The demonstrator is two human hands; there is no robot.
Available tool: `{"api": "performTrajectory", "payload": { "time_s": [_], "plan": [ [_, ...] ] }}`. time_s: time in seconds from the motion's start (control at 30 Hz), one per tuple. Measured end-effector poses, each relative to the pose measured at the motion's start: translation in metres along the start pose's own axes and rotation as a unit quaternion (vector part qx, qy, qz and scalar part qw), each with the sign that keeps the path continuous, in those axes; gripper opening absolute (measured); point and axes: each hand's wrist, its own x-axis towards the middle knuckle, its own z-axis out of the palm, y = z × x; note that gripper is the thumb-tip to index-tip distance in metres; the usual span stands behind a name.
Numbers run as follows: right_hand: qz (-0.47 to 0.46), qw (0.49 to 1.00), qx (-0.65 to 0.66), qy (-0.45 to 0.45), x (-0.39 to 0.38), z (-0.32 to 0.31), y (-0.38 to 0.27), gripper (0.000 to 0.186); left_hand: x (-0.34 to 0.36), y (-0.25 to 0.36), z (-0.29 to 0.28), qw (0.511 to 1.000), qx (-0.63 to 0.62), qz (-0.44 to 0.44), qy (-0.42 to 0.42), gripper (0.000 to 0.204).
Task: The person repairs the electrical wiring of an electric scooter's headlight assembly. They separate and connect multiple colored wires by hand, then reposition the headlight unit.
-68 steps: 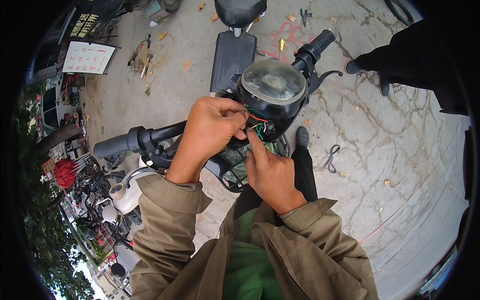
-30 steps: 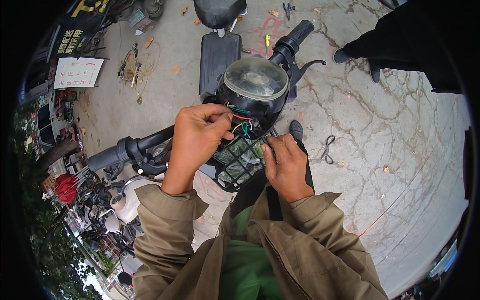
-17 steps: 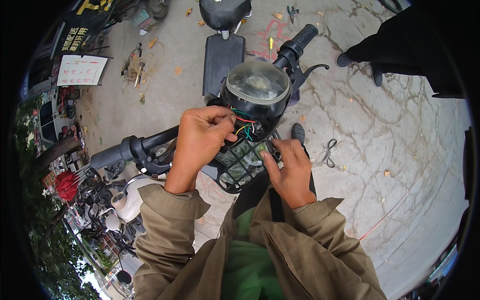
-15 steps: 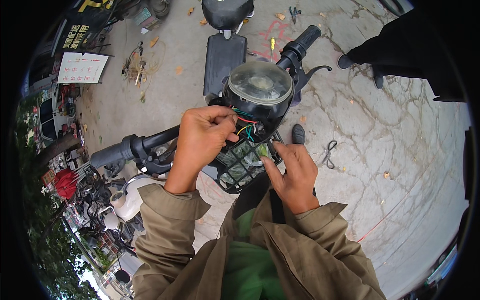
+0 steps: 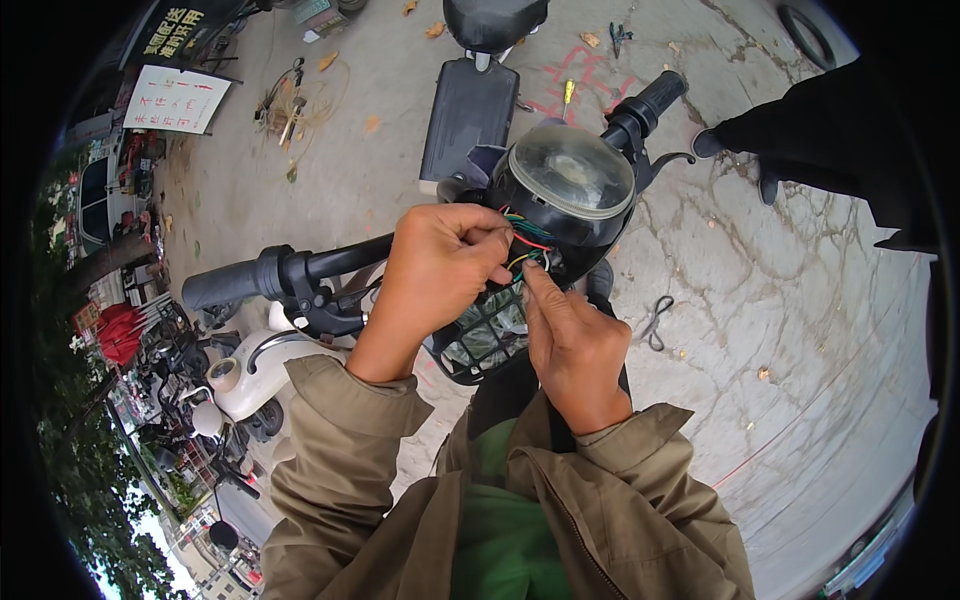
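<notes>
A two-wheeler's round clear headlight [image 5: 572, 172] sits in a black housing between the handlebars. Thin red, yellow, green and white wires [image 5: 531, 241] come out of the open back of the housing. My left hand [image 5: 445, 260] pinches wires at its left side, its fingertips partly hidden behind the knuckles. Beside it, my right hand [image 5: 575, 345] has its index fingertip on the yellow and green wires, the thumb close under that finger and the others curled in. Below the wires hangs a black mesh basket [image 5: 483, 340] with clear plastic in it.
The left grip [image 5: 232, 290] and right grip [image 5: 660, 92] stick out to both sides. A yellow screwdriver [image 5: 568, 98], pliers [image 5: 619, 38] and a black cord loop [image 5: 656, 322] lie on cracked concrete. A person in dark trousers [image 5: 820, 130] stands at right; parked scooters line the left.
My right hand has moved up and left from the basket's edge to the wires. The left hand keeps its pinch. The headlight appears further right in the view.
</notes>
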Motion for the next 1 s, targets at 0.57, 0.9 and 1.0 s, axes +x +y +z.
{"api": "performTrajectory", "payload": {
  "time_s": [0.57,0.9,1.0],
  "plan": [
    [-0.013,0.997,-0.080,-0.002,0.007,0.009,-0.003,0.028,0.002,-0.005,-0.002,1.000,-0.001,0.020,-0.013,0.014],
    [-0.022,0.995,-0.102,0.002,0.014,0.008,-0.005,0.026,0.002,-0.004,-0.001,1.000,-0.008,0.029,-0.008,0.015],
    [-0.028,0.994,-0.104,-0.012,0.013,0.008,-0.004,0.027,0.003,-0.004,-0.001,1.000,-0.006,0.029,-0.008,0.015]
  ]
}}
